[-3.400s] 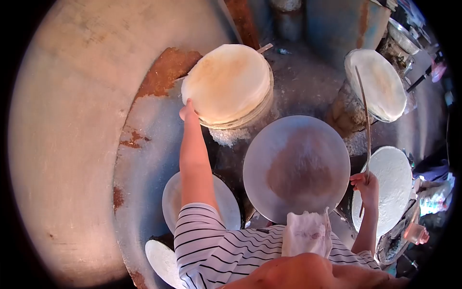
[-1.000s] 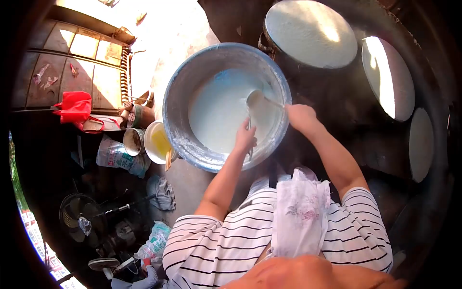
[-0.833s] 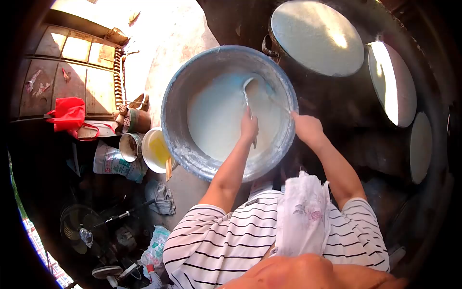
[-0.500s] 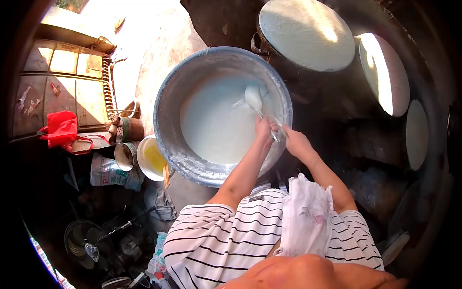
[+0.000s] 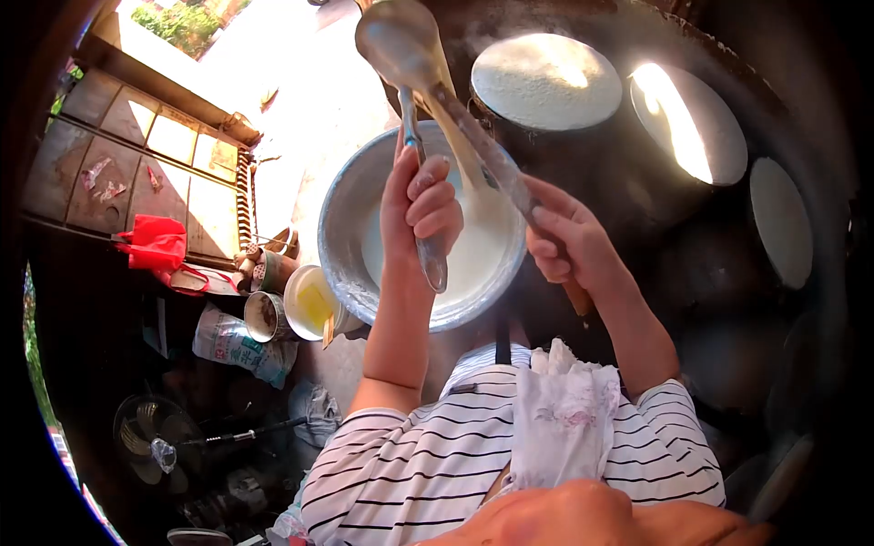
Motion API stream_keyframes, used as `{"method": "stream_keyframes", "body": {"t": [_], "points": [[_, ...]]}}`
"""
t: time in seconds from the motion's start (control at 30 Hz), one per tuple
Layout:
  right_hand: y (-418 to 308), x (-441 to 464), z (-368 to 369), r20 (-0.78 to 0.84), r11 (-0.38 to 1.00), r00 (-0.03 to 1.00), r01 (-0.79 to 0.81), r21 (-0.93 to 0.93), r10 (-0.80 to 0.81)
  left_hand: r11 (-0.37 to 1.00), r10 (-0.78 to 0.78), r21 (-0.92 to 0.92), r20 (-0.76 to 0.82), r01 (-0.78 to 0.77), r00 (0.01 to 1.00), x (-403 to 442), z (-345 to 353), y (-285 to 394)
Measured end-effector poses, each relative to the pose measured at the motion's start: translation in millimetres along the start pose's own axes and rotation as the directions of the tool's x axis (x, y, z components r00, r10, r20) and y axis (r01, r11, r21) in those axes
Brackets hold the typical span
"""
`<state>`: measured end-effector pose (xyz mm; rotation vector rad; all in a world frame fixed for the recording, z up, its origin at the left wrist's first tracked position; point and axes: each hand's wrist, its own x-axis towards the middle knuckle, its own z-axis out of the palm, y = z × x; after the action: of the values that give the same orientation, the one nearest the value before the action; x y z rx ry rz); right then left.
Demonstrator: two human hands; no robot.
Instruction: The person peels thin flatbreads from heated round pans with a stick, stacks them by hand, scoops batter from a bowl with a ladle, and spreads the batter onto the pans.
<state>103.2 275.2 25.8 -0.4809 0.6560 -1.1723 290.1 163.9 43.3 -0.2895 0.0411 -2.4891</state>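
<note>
Raised over the large basin [image 5: 339, 264] of white liquid, my left hand [image 5: 421, 205] is closed round the handle of a metal ladle [image 5: 398, 38]. My right hand [image 5: 569, 238] grips a long flat stick [image 5: 482, 150], whose far end meets the ladle near its bowl. A pale stream of liquid [image 5: 460, 155] falls from the ladle area into the basin. Both tools are high, close to the camera.
Round white-topped pans [image 5: 546, 82] stand at the upper right, one with steam. Left of the basin are a white bucket [image 5: 309, 296] with something yellow, a small pot [image 5: 264, 317], a red bag [image 5: 155, 244] and a fan [image 5: 157, 437].
Both hands have risen out of the basin toward the camera. The ladle, earlier down in the liquid, is now lifted above the rim, and the stick crosses at it.
</note>
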Motion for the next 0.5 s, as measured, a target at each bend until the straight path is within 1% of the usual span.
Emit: {"method": "stream_keyframes", "body": {"t": [0.03, 0.07, 0.13, 0.2, 0.23, 0.27, 0.3, 0.33, 0.37, 0.4, 0.43, 0.47, 0.5], "points": [[-15.3, 3.2, 14.6, 0.046, 0.997, 0.996, 0.077, -0.027, -0.075, 0.998, -0.040, 0.051, 0.084, 0.036, 0.996, 7.8, 27.0, 5.2], [-30.1, 7.6, 28.7, 0.087, 0.986, 0.983, 0.163, -0.044, -0.159, 0.988, -0.131, 0.108, 0.167, 0.114, 0.977, 17.3, 51.8, 13.4], [-54.7, 16.8, 57.8, 0.123, 0.954, 0.955, 0.282, -0.098, -0.270, 0.983, -0.055, 0.186, 0.246, 0.008, 0.968, 35.5, 98.0, 17.1], [-65.5, 25.4, 73.1, 0.191, 0.938, 0.925, 0.343, -0.056, -0.327, 0.989, -0.084, 0.146, 0.359, 0.033, 0.930, 46.2, 122.9, 25.9], [-62.7, 27.3, 71.0, 0.203, 0.937, 0.922, 0.346, -0.053, -0.330, 0.992, -0.090, 0.113, 0.384, 0.051, 0.919, 44.2, 121.1, 34.0], [-50.8, 30.5, 58.8, 0.223, 0.936, 0.917, 0.349, -0.051, -0.330, 0.992, -0.115, 0.085, 0.353, 0.091, 0.929, 34.8, 111.3, 42.6], [-35.3, 35.1, 41.8, 0.249, 0.934, 0.910, 0.354, -0.049, -0.332, 0.985, -0.163, 0.099, 0.292, 0.139, 0.943, 22.2, 90.4, 56.4], [-6.4, 39.0, 19.0, 0.179, 0.946, 0.935, 0.320, -0.049, -0.307, 0.991, -0.114, 0.094, 0.170, 0.099, 0.979, 3.3, 64.6, 61.3], [23.2, 44.5, -1.8, 0.115, 0.975, 0.970, 0.220, -0.039, -0.214, 0.997, -0.038, 0.064, -0.054, 0.042, 0.998, -11.0, 45.4, 61.5], [40.1, 44.2, -12.5, -0.023, 0.996, 0.997, 0.079, -0.030, -0.080, 0.998, 0.040, 0.063, -0.274, -0.023, 0.961, -24.6, 26.6, 61.9], [43.6, 36.2, -13.7, -0.110, 0.999, 0.994, 0.001, -0.044, -0.006, 0.985, -0.108, -0.163, -0.300, 0.061, 0.948, -34.6, 12.3, 73.5], [47.9, 26.7, -14.4, -0.168, 0.998, 0.985, -0.044, -0.032, 0.038, 0.983, -0.131, -0.167, -0.365, 0.073, 0.922, -47.5, 4.8, 70.9], [49.1, 9.0, -15.7, -0.199, 0.999, 0.979, -0.040, -0.021, 0.035, 0.980, -0.168, -0.164, -0.402, 0.110, 0.900, -52.9, 0.1, 65.3]]}}
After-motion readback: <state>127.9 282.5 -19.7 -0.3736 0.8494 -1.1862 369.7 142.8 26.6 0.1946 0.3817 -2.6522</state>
